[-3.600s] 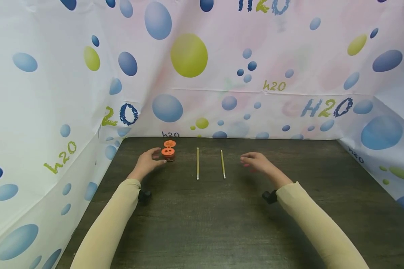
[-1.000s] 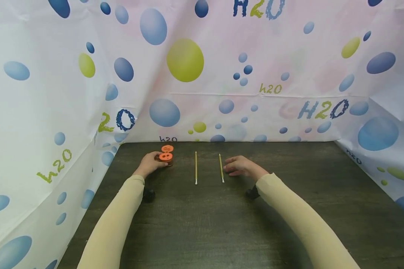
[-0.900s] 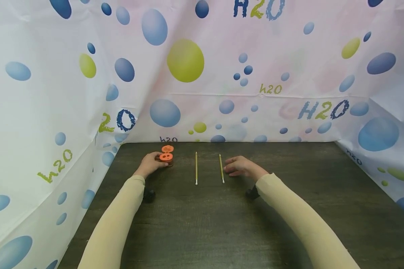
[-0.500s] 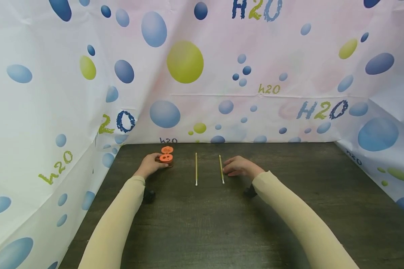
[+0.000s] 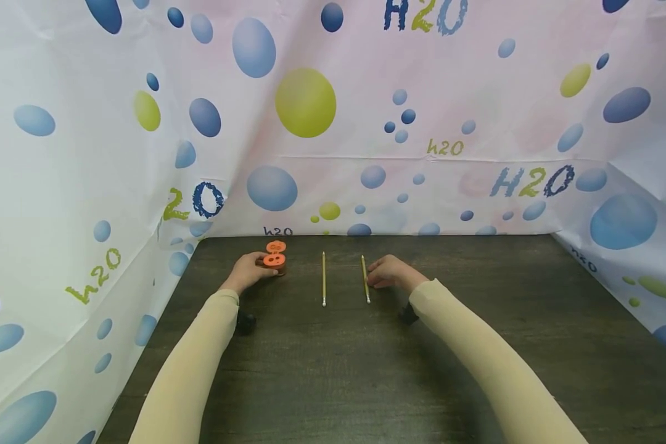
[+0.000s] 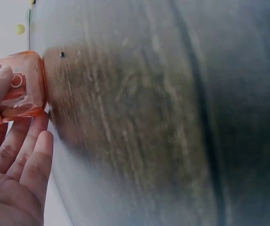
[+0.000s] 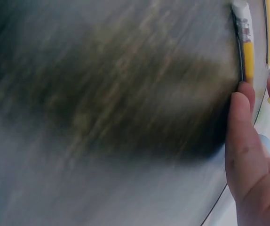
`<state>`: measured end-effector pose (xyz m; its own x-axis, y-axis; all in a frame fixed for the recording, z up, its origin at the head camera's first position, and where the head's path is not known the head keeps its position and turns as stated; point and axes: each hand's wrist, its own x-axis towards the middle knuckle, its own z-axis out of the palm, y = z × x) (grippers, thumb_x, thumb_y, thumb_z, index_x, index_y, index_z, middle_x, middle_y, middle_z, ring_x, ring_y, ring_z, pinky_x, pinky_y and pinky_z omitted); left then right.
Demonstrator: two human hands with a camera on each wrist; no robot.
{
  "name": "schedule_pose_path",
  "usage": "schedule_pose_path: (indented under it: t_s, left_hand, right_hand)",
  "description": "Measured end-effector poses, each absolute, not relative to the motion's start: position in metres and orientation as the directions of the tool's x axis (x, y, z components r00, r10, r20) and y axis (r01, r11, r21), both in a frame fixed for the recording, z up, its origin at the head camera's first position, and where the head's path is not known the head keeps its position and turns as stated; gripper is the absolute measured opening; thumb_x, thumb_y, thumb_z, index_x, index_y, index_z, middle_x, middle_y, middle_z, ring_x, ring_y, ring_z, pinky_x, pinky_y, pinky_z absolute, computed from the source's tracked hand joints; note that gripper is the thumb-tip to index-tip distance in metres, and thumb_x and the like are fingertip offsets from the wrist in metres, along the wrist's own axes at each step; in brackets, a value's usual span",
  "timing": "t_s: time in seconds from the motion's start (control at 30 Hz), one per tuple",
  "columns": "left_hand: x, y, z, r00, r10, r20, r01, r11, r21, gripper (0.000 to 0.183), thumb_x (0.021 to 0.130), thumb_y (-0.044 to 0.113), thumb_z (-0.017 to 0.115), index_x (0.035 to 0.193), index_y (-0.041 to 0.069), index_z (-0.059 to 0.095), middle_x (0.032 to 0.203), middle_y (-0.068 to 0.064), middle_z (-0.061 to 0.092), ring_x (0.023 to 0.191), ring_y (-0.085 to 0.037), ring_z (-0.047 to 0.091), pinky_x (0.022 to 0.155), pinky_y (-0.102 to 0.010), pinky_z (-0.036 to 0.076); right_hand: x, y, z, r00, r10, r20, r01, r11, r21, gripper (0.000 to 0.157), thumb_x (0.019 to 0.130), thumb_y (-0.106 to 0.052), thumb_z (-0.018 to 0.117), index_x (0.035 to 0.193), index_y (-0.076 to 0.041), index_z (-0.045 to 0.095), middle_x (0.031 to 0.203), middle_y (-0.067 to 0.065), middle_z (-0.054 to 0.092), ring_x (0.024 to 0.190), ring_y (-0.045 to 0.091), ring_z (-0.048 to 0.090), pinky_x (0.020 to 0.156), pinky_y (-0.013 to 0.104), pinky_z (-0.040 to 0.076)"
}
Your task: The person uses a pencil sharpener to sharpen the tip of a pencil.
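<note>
My left hand [image 5: 246, 271] holds an orange pencil sharpener [image 5: 274, 260] by its sides at the far left of the table; its two-hole top shows under a raised flap lid. In the left wrist view, the thumb presses its see-through body [image 6: 24, 84] and the fingers lie along the other side. Two yellow pencils lie roughly parallel: the left pencil [image 5: 324, 279] by itself, the right pencil [image 5: 364, 277] at my right hand [image 5: 391, 273]. In the right wrist view, the fingertips are right at that pencil, below its white eraser [image 7: 240, 8], with the thumb apart from them.
The dark wood-grain table [image 5: 333, 370] stretches toward me and to the right. A white sheet [image 5: 366, 74] with blue and green dots stands behind it and along both sides. A dark wrist camera [image 5: 246, 323] sits under the left wrist.
The right hand has moved left to the right pencil, and its fingers have drawn in more at that pencil. The left hand has taken hold of the sharpener, then stayed still.
</note>
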<state>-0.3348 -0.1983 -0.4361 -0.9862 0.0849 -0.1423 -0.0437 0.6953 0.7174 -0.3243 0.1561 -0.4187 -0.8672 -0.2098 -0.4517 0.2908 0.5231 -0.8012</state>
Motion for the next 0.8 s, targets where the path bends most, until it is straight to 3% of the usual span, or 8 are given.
schedule_pose_path:
  t_s: [0.43, 0.8]
  left_hand:
    - [-0.335, -0.198, -0.436, -0.985, 0.09, -0.147, -0.043, 0.697, 0.716, 0.061, 0.095, 0.018, 0.072, 0.146, -0.007, 0.049, 0.146, -0.029, 0.055, 0.133, -0.044, 0.054, 0.115, -0.058, 0.044]
    - [-0.335, -0.2, -0.435, -0.986, 0.096, -0.138, -0.032, 0.7, 0.713, 0.063, 0.095, 0.019, 0.073, 0.147, -0.006, 0.048, 0.147, -0.03, 0.053, 0.134, -0.045, 0.053, 0.115, -0.058, 0.045]
  right_hand:
    - [-0.322, 0.147, -0.422, -0.909, -0.154, -0.387, 0.233, 0.582, -0.779, 0.049, 0.095, -0.003, 0.069, 0.137, 0.015, 0.054, 0.127, 0.033, 0.066, 0.119, 0.04, 0.068, 0.092, 0.038, 0.063]
    - [-0.323, 0.14, -0.42, -0.932, -0.107, -0.345, 0.188, 0.67, -0.718, 0.042, 0.092, -0.008, 0.075, 0.127, 0.012, 0.062, 0.117, 0.027, 0.069, 0.108, 0.036, 0.072, 0.085, 0.035, 0.065]
